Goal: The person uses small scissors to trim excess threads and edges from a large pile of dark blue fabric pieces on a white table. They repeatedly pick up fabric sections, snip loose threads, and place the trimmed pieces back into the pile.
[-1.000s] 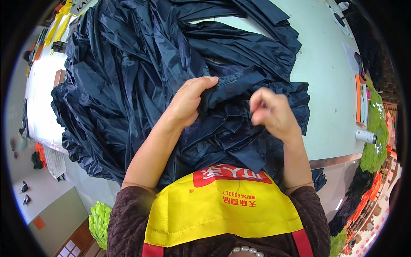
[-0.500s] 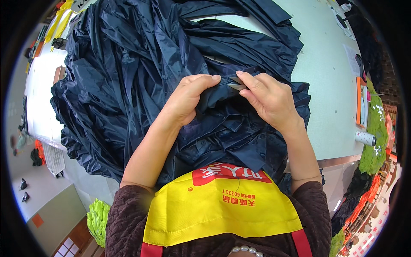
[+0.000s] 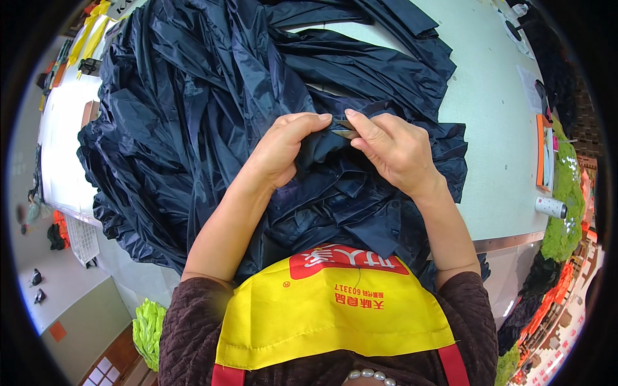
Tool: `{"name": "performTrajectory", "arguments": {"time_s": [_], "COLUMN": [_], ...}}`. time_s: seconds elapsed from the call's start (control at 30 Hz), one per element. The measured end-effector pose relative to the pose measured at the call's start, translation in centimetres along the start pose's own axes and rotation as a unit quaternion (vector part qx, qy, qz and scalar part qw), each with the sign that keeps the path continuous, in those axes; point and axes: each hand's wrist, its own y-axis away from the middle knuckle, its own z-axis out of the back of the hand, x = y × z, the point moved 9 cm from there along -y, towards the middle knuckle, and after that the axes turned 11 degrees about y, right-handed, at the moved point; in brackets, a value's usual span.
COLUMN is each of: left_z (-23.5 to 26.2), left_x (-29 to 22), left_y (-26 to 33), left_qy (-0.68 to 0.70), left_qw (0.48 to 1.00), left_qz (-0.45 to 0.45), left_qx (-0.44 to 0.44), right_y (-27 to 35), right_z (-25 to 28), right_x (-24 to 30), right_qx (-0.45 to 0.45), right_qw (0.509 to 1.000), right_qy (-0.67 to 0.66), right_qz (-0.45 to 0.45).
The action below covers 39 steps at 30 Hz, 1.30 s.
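Our right hand has come back in w/ a small metal tool since a sec ago, when it was raised off the cloth as a loose fist. Half a sec back it was already at the fold; now the tool tip sits right at the spot our left hand pinches. We read that as the trimming or picking step on this seam being underway, not just lining up. Can't tell what kind of tool it is, only a slim dark-grey tip shows.

Left hand: fingers closed on a ridge of the dark navy fabric, thumb underneath, holding it up. Right hand: thumb & forefinger clamped on the tool, other fingers curled.

The fabric is thin, shiny, heavily creased, prob. a light nylon-type cloth. It's heaped in a big pile across the pale green desk, spilling over the near edge toward our yellow apron. The worked fold is near the pile's middle, just in front of us. A small white roll sits well apart at the desk's right edge.
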Motion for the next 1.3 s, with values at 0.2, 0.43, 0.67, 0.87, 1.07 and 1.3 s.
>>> {"name": "performTrajectory", "arguments": {"time_s": [0.2,0.43,0.67,0.87,1.07,1.3], "left_z": [-0.1,-2.7,-8.8,-10.9,-8.7,-7.1], "left_x": [0.1,4.9,4.0,3.5,6.8,7.7], "left_y": [-0.2,0.8,-4.6,-16.1,-17.0,-10.9], "left_qy": [-0.043,-0.796,-0.679,-0.758,-0.737,-0.767], "left_qw": [0.998,0.566,0.657,0.56,0.547,0.441], "left_qz": [-0.013,-0.001,0.063,-0.279,-0.391,-0.383], "left_qx": [0.038,0.213,0.322,0.183,0.07,0.266], "right_y": [0.7,-1.5,-5.1,-4.8,0.8,17.3], "right_z": [0.5,3.0,10.4,11.3,2.9,-7.8], "right_x": [-0.9,6.3,8.8,6.4,-6.1,-26.4], "right_qx": [-0.031,0.126,0.142,0.147,-0.006,0.13], "right_qw": [0.971,0.357,0.261,0.318,0.845,0.77], "right_qy": [-0.234,-0.904,-0.951,-0.93,-0.422,-0.028], "right_qz": [-0.036,-0.201,-0.09,-0.115,-0.327,-0.624]}}
